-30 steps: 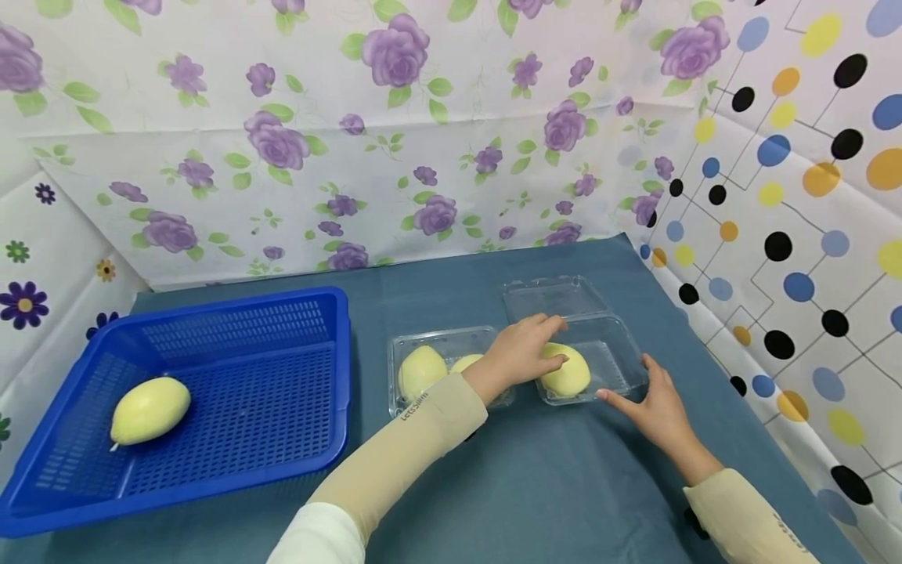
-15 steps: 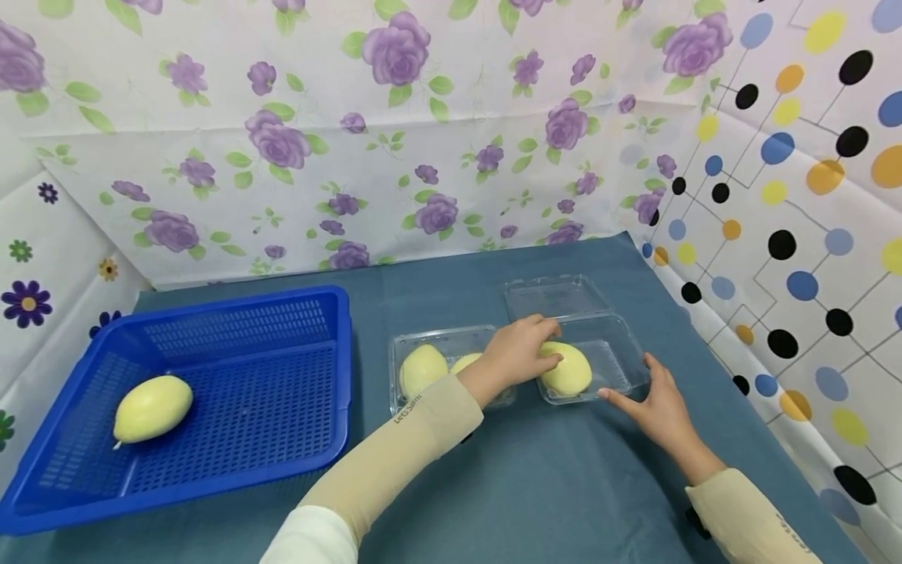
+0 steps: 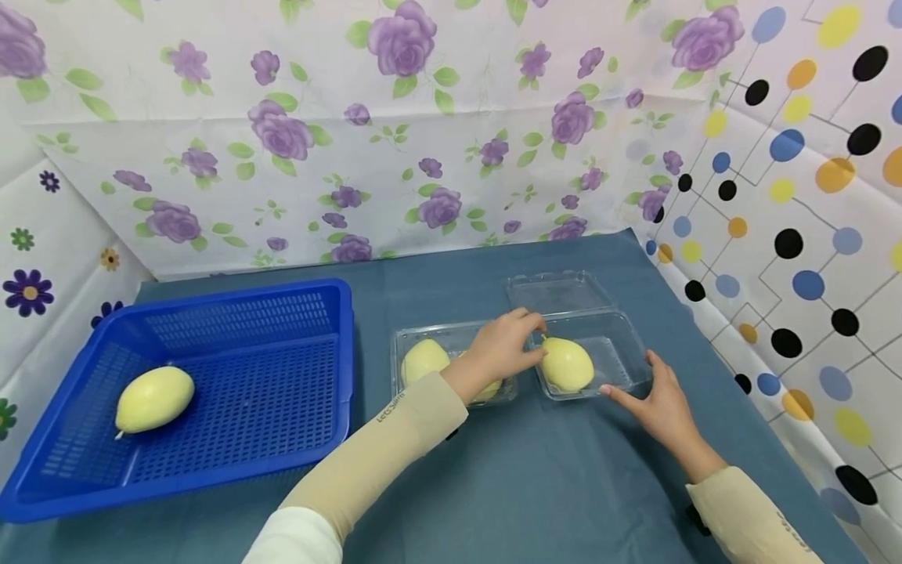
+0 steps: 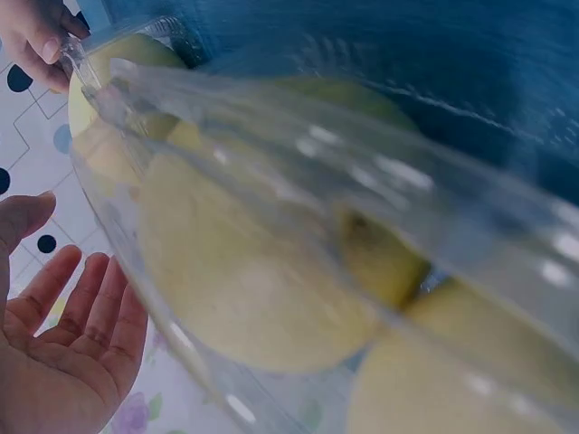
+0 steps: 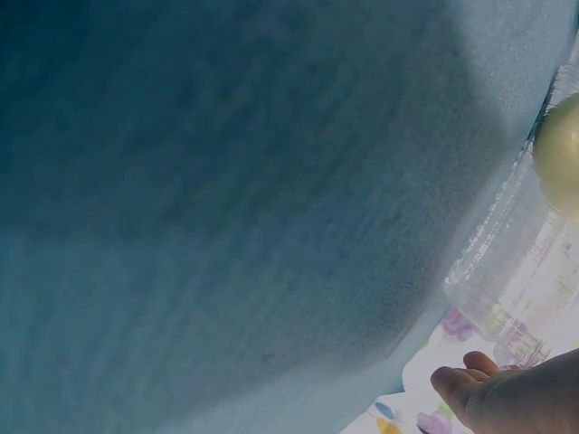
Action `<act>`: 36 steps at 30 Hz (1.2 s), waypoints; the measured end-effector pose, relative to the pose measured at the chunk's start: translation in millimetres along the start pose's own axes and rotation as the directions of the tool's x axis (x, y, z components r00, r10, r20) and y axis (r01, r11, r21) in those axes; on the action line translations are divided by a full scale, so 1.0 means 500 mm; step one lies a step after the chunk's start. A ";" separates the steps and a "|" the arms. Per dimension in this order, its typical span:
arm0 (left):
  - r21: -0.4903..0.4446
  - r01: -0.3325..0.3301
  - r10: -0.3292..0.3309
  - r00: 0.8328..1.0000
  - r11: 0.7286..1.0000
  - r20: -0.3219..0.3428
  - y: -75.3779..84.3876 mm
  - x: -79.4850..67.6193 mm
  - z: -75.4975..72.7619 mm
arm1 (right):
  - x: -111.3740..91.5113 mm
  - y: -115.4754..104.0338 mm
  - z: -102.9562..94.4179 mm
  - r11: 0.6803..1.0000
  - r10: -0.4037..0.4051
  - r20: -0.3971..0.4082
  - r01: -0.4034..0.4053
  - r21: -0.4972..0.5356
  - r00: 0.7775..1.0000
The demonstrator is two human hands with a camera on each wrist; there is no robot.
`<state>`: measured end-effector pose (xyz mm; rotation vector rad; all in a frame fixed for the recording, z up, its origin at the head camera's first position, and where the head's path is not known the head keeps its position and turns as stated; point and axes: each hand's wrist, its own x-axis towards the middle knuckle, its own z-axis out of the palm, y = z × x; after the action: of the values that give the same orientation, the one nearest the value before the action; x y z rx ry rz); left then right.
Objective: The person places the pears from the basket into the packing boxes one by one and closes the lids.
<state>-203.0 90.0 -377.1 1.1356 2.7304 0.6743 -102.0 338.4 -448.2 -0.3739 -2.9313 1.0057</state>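
Note:
My left hand (image 3: 503, 345) is just left of a pale yellow oval fruit (image 3: 568, 365) in the right-hand clear plastic clamshell box (image 3: 613, 356). Its fingers are spread and relaxed, with a small gap to the fruit; in the left wrist view the same hand (image 4: 77, 344) appears palm up and bare. At that box's front right corner, my right hand (image 3: 658, 403) holds the rim between thumb and fingers. A second clear box (image 3: 402, 337) stands to the left with a fruit (image 3: 424, 362) and another fruit (image 3: 488, 389), partly hidden by my left wrist.
A blue plastic basket (image 3: 268, 294) stands at the left, with one yellow fruit (image 3: 155, 399) inside. The right box's lid (image 3: 560, 292) lies folded back behind it. Blue-grey cloth (image 3: 535, 486) covers the table; patterned sheets (image 3: 317, 188) hang behind and beside it.
My left hand has let go of the fruit in the right box and drawn back a little to the left. The right hand stays at the box's corner.

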 end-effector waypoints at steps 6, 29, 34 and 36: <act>-0.014 0.033 -0.033 0.999 0.999 -0.021 -0.019 -0.017 -0.013 | -0.001 -0.004 0.001 1.000 0.012 0.015 -0.012 -0.001 1.000; -0.036 0.122 -0.123 0.991 0.992 -0.057 -0.072 -0.037 -0.049 | 0.000 -0.002 0.002 1.000 0.003 0.010 -0.003 -0.003 1.000; -0.024 0.146 -0.147 0.986 0.989 -0.076 -0.079 -0.043 -0.066 | 0.000 0.000 0.003 1.000 -0.001 -0.002 0.001 -0.001 1.000; -0.024 0.156 -0.158 0.984 0.987 -0.079 -0.081 -0.045 -0.071 | 0.001 0.001 0.004 1.000 -0.003 -0.005 0.003 -0.001 1.000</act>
<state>-222.6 36.1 -364.6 0.8954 2.8370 0.7365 -102.4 337.8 -450.0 -0.3717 -2.9272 1.0020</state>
